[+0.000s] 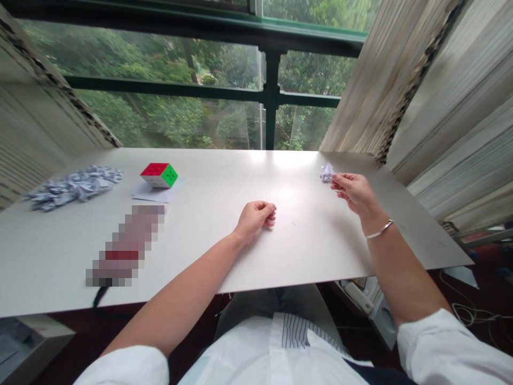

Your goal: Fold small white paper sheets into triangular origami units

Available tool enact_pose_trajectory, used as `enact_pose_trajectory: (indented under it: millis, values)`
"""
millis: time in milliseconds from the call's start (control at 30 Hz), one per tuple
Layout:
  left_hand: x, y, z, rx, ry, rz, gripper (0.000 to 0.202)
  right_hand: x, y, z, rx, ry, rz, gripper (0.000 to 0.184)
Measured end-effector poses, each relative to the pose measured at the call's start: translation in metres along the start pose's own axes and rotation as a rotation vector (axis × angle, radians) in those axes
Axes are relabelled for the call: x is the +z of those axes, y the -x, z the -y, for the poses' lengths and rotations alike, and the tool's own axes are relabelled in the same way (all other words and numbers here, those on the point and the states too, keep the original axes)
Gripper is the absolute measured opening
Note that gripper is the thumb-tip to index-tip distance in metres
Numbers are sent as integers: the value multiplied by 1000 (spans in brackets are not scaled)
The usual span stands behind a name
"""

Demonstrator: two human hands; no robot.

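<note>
My right hand is raised over the right part of the white table, its fingers pinched on a small folded white paper piece. A thin silver bracelet sits on that wrist. My left hand rests on the table near the middle, fingers curled into a loose fist with nothing visible in it.
A pile of several small folded paper pieces lies at the far left. A colourful puzzle cube stands on a white sheet. A blurred-out object lies front left. Stacked paper walls flank both sides; a window is behind.
</note>
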State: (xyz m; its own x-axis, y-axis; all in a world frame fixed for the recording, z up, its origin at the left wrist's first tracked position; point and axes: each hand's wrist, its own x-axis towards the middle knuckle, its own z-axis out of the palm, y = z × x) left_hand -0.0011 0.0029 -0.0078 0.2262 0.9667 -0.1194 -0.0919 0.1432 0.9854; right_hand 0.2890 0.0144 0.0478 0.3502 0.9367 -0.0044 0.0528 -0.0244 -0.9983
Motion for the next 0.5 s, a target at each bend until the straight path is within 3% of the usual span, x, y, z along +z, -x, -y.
enact_pose_trajectory:
  millis: [133,233,333,500]
  values:
    - [0,-1,1,0,-23,11,32,-53,-28,-9,111,280,-217,23]
    - [1,-1,1,-4,-36,6,29,-84,-40,-21,199,394,-272,15]
    - [2,-1,1,-7,-43,10,25,-100,-49,-30,266,497,-273,13]
    - [1,-2,1,-5,-53,13,25,-106,-60,-38,302,633,-229,12]
